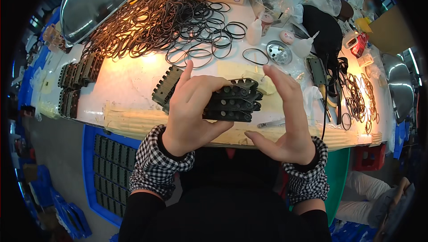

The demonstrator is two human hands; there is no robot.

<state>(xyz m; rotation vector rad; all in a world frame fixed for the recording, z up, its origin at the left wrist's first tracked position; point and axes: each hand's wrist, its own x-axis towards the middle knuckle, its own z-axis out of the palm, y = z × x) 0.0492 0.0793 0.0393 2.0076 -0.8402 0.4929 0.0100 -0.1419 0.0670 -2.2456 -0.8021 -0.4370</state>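
My left hand [189, 112] is closed around a small stack of dark, tooth-edged pieces [228, 103] with round stud-like dots along the side. My right hand [290, 117] stands open to the right of the stack, fingers spread, thumb apart from it. A row of similar olive, notched pieces [167, 83] lies on the table just behind my left hand. Beyond the stack, between my hands, is a pale yellow pad or lump [266, 86], partly hidden. A single black ring [255, 56] lies behind that.
A large heap of thin black rings [156, 23] covers the back left; more rings [356, 99] lie right. Stacked olive pieces [80, 70] stand left. A round metal dish [279, 52], white squeeze bottle [254, 32] and lamp shade [100, 3] are behind. Below left is a blue tray [89, 166].
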